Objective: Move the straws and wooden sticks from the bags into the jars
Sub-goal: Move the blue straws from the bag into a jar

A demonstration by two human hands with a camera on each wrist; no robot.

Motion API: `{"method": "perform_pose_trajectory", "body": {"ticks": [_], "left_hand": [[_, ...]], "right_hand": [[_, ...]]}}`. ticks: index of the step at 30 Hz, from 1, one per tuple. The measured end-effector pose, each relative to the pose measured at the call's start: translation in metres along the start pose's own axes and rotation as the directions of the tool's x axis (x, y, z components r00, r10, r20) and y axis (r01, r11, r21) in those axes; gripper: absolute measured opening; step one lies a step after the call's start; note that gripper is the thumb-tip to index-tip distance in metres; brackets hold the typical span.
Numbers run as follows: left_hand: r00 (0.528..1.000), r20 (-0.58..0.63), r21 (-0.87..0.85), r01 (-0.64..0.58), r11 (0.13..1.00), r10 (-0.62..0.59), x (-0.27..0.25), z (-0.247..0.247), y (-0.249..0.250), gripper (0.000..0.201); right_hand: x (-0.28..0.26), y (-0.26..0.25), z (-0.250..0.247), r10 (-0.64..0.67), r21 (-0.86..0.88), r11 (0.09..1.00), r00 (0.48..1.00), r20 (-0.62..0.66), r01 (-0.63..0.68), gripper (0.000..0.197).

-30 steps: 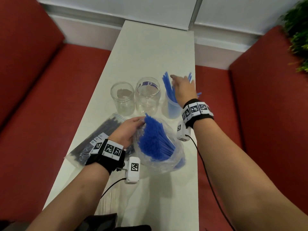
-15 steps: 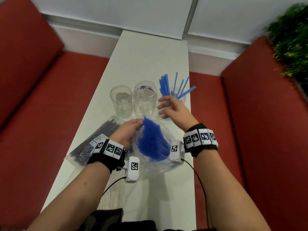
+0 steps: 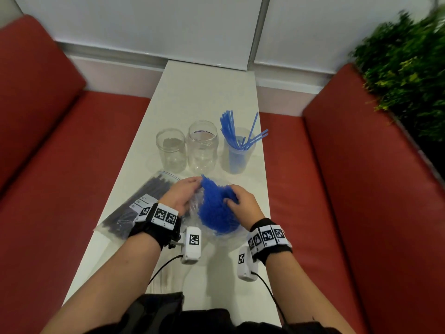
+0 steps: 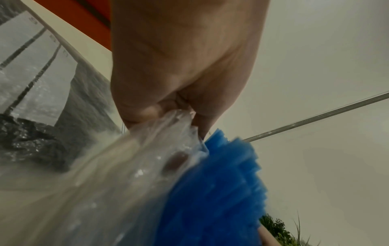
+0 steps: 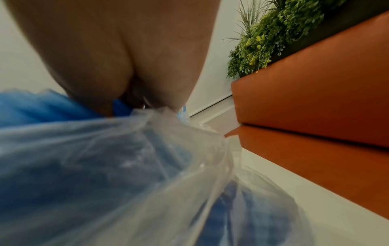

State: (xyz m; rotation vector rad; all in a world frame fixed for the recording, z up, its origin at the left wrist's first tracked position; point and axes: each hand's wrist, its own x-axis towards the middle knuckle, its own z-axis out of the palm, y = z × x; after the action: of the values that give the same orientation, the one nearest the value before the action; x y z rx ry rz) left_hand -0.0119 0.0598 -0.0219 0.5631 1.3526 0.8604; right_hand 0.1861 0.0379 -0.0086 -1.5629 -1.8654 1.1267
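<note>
Back from the far jar, the right hand now curls into the bundle of blue plastic straws at lower centre, likely gathering a batch. Beside it, the left hand pinches the clear plastic bag, holding its mouth wide. Further up stand three clear jars: two empty, one with blue straws. One bag of dark sticks lies lower left.

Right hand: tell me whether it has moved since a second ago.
Yes. The right hand has come back from the jar with straws, toward the body, onto the bagged blue straws.
</note>
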Motion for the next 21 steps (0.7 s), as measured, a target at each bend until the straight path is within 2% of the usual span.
{"method": "perform_pose_trajectory", "body": {"ticks": [5, 9, 12, 16, 21], "left_hand": [[1.000, 0.018, -0.045, -0.007, 0.999, 0.008, -0.013, 0.001, 0.003, 0.020], [1.000, 0.013, -0.095, -0.021, 0.995, 0.022, -0.018, 0.001, 0.008, 0.021], [0.999, 0.029, -0.116, -0.025, 0.993, 0.028, -0.021, 0.003, 0.010, 0.021], [0.999, 0.026, -0.122, -0.025, 0.992, 0.028, -0.025, 0.005, 0.012, 0.021], [1.000, 0.021, -0.122, -0.018, 0.992, 0.021, -0.026, 0.003, 0.014, 0.025]], "right_hand": [[-0.007, -0.009, -0.003, -0.003, 0.045, 0.999, 1.000, 0.008, 0.003, 0.013], [-0.006, -0.015, -0.010, -0.037, 0.134, 0.990, 0.992, -0.124, 0.053, 0.009], [-0.005, -0.014, -0.011, -0.012, 0.270, 0.961, 0.983, -0.185, 0.063, 0.011], [-0.009, -0.004, -0.002, 0.040, 0.259, 0.966, 0.988, -0.152, 0.001, 0.019], [-0.005, -0.010, -0.009, -0.004, 0.307, 0.950, 0.983, -0.185, 0.062, 0.025]]}}
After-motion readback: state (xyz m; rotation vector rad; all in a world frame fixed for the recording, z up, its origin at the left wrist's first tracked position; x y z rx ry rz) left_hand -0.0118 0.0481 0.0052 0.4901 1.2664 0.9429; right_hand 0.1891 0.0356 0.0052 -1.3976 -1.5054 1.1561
